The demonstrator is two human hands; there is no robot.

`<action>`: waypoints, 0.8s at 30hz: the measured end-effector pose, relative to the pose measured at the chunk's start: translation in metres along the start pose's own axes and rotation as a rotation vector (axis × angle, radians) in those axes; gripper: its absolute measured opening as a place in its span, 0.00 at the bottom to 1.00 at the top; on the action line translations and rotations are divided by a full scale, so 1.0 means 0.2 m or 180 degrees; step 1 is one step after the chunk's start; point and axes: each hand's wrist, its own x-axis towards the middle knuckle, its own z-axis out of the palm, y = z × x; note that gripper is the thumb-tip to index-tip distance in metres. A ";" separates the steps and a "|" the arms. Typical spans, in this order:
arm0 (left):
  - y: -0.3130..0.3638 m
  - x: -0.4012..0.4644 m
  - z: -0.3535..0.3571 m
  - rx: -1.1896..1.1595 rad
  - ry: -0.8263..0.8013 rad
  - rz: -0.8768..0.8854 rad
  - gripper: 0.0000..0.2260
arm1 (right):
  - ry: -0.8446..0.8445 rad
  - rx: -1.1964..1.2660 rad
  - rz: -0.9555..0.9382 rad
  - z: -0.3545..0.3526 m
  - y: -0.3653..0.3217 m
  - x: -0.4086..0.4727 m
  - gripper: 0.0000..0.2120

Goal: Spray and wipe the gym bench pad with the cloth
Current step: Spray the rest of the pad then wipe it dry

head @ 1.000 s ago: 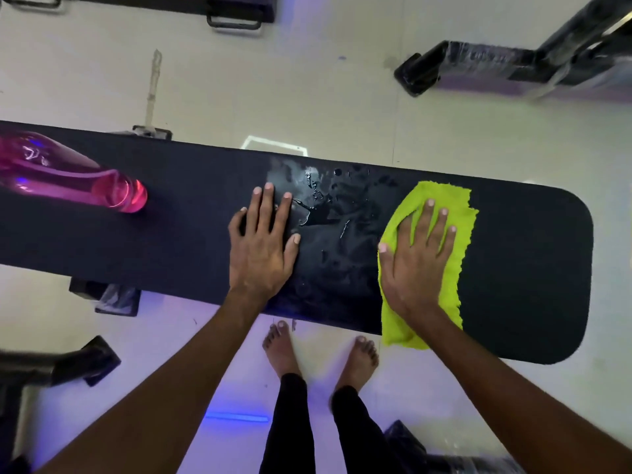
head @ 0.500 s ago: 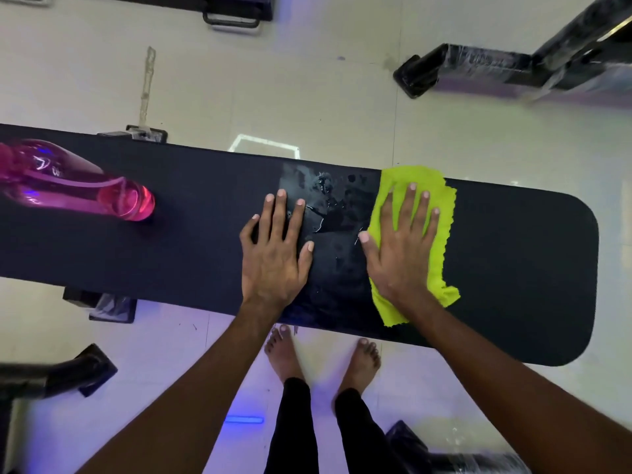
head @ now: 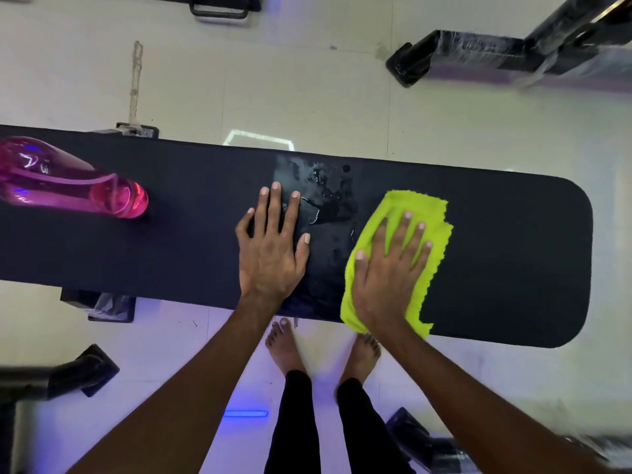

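Note:
The long black gym bench pad runs across the view from left to right. A wet, shiny patch with droplets lies on its middle. My left hand rests flat on the pad, fingers spread, just left of the wet patch. My right hand presses flat on a yellow-green cloth to the right of the wet patch; the cloth's near edge hangs over the pad's front edge. A pink see-through spray bottle lies on its side on the pad at far left.
Black machine frames stand at top right, bottom left and bottom right. A bench foot shows under the pad at left. My bare feet stand on the pale tiled floor close to the pad's front edge.
My right hand slid the cloth up and left onto the wet patch, then back toward the pad's near edge and right. Some droplets are gone. My left hand stayed put.

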 end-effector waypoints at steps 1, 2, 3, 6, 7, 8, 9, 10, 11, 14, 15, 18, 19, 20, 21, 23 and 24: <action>0.00 0.00 0.00 0.0006 0.0005 0.0004 0.29 | -0.0046 0.0027 -0.0207 0.00 -0.02 0.02 0.33; -0.01 0.00 0.00 0.0008 0.0015 0.0005 0.29 | -0.0071 0.0013 -0.0490 0.00 -0.03 0.06 0.33; -0.01 0.00 0.00 -0.0005 0.0024 0.0006 0.29 | -0.0092 -0.0020 -0.0814 0.00 -0.02 0.12 0.33; -0.01 0.00 0.01 -0.0023 0.0035 0.0009 0.29 | -0.0048 0.0022 -0.1295 -0.01 0.11 0.23 0.33; -0.02 0.00 0.01 -0.0011 0.0024 0.0005 0.29 | -0.0008 0.0073 -0.1168 -0.01 0.15 0.21 0.33; -0.01 0.00 0.00 -0.0007 -0.0002 0.0002 0.29 | 0.0047 0.0130 -0.0917 -0.01 0.20 0.17 0.33; -0.01 0.00 0.00 -0.0001 -0.0032 0.0000 0.29 | 0.0102 0.0171 -0.0603 -0.01 0.24 0.11 0.33; -0.01 0.00 -0.01 0.0013 -0.0054 -0.0007 0.29 | 0.0148 0.0182 -0.0297 0.00 0.28 0.03 0.33; 0.00 0.00 -0.01 0.0035 -0.0067 -0.0018 0.29 | 0.0173 0.0169 -0.0013 0.00 0.29 -0.05 0.33; 0.00 0.00 -0.02 0.0059 -0.0091 -0.0062 0.29 | 0.0112 0.0084 0.0497 0.05 0.15 -0.22 0.33; 0.00 0.00 -0.02 0.0056 -0.0087 -0.0051 0.29 | 0.0068 0.0071 0.0502 0.05 0.09 -0.23 0.33; 0.00 0.00 -0.02 0.0035 -0.0046 -0.0002 0.29 | -0.0076 -0.0018 -0.0087 0.07 0.05 -0.16 0.34; 0.00 0.00 -0.02 0.0017 -0.0030 -0.0003 0.29 | -0.0076 -0.0042 -0.0433 0.06 0.09 -0.11 0.34; -0.01 0.00 -0.01 0.0009 -0.0015 0.0004 0.29 | -0.0056 -0.0019 -0.0745 0.05 0.14 -0.05 0.34; -0.01 0.00 -0.01 0.0018 -0.0006 0.0016 0.29 | -0.0029 0.0028 -0.0980 0.03 0.20 0.01 0.33; -0.01 0.00 -0.01 0.0036 -0.0002 0.0037 0.29 | 0.0005 0.0136 -0.0994 0.01 0.28 0.05 0.32; -0.02 0.00 -0.01 0.0044 0.0001 0.0033 0.29 | 0.0045 0.0186 -0.0727 0.00 0.31 0.02 0.32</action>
